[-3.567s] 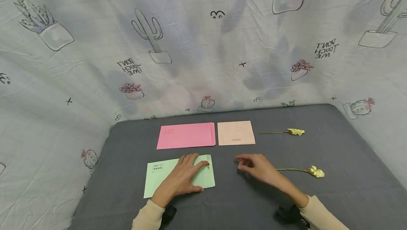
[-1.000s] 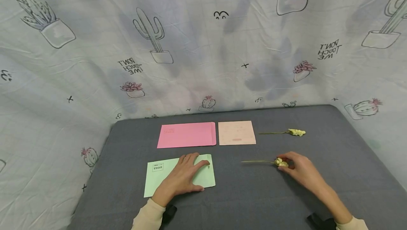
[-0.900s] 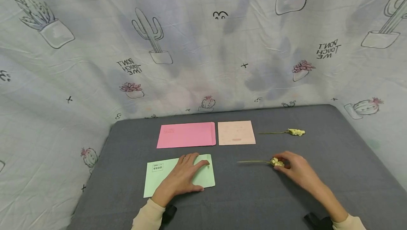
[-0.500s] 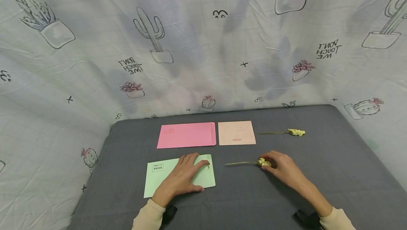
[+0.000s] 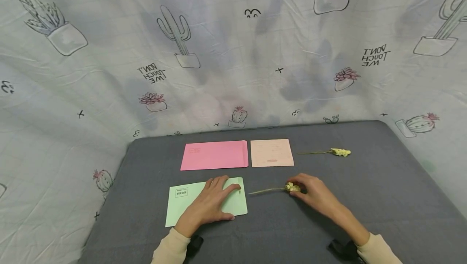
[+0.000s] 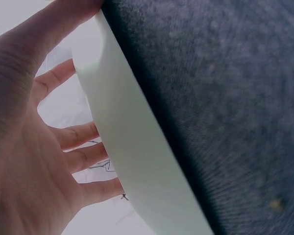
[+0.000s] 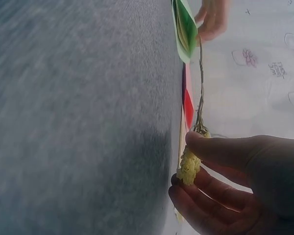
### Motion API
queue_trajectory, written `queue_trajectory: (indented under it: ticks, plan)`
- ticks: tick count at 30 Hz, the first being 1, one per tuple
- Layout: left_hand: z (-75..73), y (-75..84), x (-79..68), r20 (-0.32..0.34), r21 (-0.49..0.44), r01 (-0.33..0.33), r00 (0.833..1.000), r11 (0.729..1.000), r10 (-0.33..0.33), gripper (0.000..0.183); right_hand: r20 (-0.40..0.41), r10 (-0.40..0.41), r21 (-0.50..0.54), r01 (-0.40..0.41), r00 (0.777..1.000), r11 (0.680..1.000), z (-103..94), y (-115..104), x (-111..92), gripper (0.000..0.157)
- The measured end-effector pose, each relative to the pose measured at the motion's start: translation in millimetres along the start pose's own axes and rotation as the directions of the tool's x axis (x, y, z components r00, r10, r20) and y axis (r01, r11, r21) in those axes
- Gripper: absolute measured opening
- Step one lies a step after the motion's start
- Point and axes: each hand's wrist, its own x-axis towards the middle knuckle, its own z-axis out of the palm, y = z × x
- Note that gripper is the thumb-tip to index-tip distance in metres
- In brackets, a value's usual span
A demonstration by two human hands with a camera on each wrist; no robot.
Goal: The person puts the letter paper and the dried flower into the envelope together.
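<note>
My left hand spans the green envelope, thumb at the near edge and fingers reaching across to the far one. In the left wrist view those fingers are spread, their tips hidden behind the envelope's bowed surface. The right wrist view shows the mouth of the green envelope gaping. My right hand pinches a dried flower by its pale yellow head, between thumb and fingers. Its thin stem points left, the tip right beside the envelope's open end.
Behind the green envelope lie a pink envelope and a peach-coloured one. A second yellow dried flower lies at the back right. All rest on a grey cloth-covered table, with a printed cactus curtain behind.
The right hand, earlier empty, has taken the nearer flower by its head and carried it left, bringing the stem up to the green envelope. The left hand has stayed in place.
</note>
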Motion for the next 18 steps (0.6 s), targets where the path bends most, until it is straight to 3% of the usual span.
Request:
queue_trajectory:
  ticks: [8,18]
  plan:
    - [-0.1,1.0,-0.4,-0.004,0.004,0.002,1.0,1.0,-0.002,0.079,0.003,-0.06,0.008,0.06,0.998,0.998,7.5,-5,8,0.027]
    - [0.2,-0.2,1.2,-0.013,0.02,-0.002,1.0,1.0,0.002,0.079,0.037,-0.047,0.006,0.046,0.998,0.999,13.1,-9,16,0.027]
